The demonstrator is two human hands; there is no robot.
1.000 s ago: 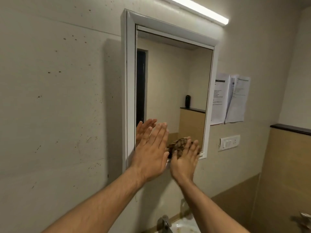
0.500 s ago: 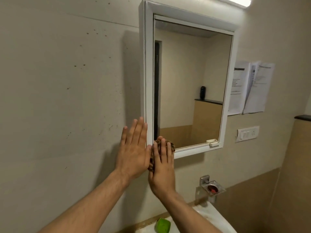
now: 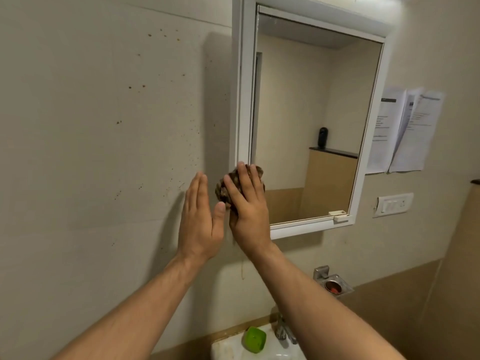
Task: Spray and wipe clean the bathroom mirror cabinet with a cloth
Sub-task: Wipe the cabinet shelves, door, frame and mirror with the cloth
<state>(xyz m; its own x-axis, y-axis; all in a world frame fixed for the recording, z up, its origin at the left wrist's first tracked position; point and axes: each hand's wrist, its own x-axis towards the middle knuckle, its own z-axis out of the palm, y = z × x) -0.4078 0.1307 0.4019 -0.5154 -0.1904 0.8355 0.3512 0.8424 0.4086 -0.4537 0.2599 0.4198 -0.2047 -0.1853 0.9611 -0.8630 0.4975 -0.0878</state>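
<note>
The white-framed mirror cabinet (image 3: 242, 100) hangs on the wall, and its glass (image 3: 306, 126) reflects the room. My right hand (image 3: 248, 211) lies flat with straight fingers over a crumpled brown cloth (image 3: 223, 188) and presses it against the lower left edge of the frame. My left hand (image 3: 198, 219) is held flat with its fingers together, just left of the cabinet by the wall and beside the cloth. No spray bottle is in view.
A white basin (image 3: 233, 346) with a green object (image 3: 255, 339) and a tap (image 3: 281, 328) sits below. A metal soap dish (image 3: 335, 284), a switch plate (image 3: 394, 203) and pinned papers (image 3: 405, 131) are on the wall to the right. The wall to the left is speckled.
My right hand slid the cloth from the mirror's bottom right to its bottom left corner, then up the left frame edge. My left hand left the glass for the wall.
</note>
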